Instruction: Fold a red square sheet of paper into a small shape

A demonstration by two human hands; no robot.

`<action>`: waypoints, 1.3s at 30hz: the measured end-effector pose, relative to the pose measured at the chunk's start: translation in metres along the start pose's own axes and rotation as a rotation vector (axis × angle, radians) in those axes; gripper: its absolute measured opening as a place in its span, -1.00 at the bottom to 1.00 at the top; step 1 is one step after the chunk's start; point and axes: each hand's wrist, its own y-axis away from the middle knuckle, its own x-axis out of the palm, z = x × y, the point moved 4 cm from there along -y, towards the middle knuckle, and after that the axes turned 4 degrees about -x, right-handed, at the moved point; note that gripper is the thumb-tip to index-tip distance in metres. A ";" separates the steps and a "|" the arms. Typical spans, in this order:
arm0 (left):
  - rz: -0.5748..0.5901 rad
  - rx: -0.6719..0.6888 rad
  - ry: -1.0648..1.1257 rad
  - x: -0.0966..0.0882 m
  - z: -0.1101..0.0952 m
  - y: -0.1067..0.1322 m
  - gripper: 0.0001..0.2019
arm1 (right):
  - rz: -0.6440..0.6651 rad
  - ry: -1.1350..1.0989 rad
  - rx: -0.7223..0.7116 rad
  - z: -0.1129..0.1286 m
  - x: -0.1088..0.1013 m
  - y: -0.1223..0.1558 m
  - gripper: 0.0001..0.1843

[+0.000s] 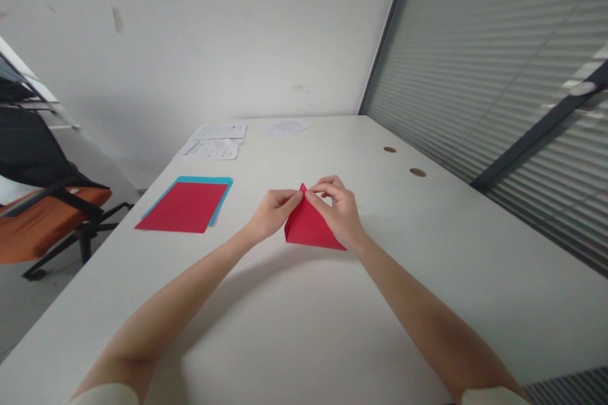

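Observation:
A folded piece of red paper [311,226] is held up over the white table, its pointed tip upward and its wide edge toward me. My left hand [275,210] pinches it near the tip from the left, thumb on the near face. From the right, my right hand [338,207] grips the same tip between thumb and fingers, its other fingers curled behind. Both thumbs almost meet just below the point. The right hand covers part of the paper's right side, and its far face is hidden.
On the left of the white table [294,329] lies a stack of coloured paper [183,207], red on top of blue. Printed sheets [213,149] lie at the far left, another [287,128] at the back. Two round holes [418,172] pierce the right side. An orange-seated chair [52,221] stands left.

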 end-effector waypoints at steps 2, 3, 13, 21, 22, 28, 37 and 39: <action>0.009 0.013 -0.022 0.001 -0.001 0.001 -0.50 | -0.006 -0.008 -0.002 0.000 0.000 0.000 -0.88; 0.016 0.016 -0.027 0.002 -0.001 0.001 -0.50 | -0.011 -0.009 -0.004 0.001 0.000 0.000 -0.88; -0.090 0.032 0.206 0.002 -0.010 0.005 -0.56 | 0.002 0.010 -0.046 -0.001 0.000 0.000 -0.90; -0.371 0.295 -0.183 -0.011 -0.017 0.008 -0.61 | 0.013 0.021 -0.082 0.003 -0.001 -0.001 -0.86; -0.416 0.332 -0.284 -0.012 -0.020 0.010 -0.65 | 0.018 0.032 -0.099 0.005 -0.001 -0.001 -0.86; -0.242 0.292 -0.093 -0.006 -0.023 0.009 -0.86 | 0.065 0.091 -0.180 0.017 -0.001 -0.001 -0.81; -0.473 0.098 0.487 -0.035 -0.024 0.004 -0.76 | 0.468 0.326 0.068 0.018 -0.043 -0.015 -0.78; -0.498 0.095 0.554 -0.045 -0.025 0.002 -0.76 | 0.385 0.306 0.090 0.017 -0.059 -0.022 -0.74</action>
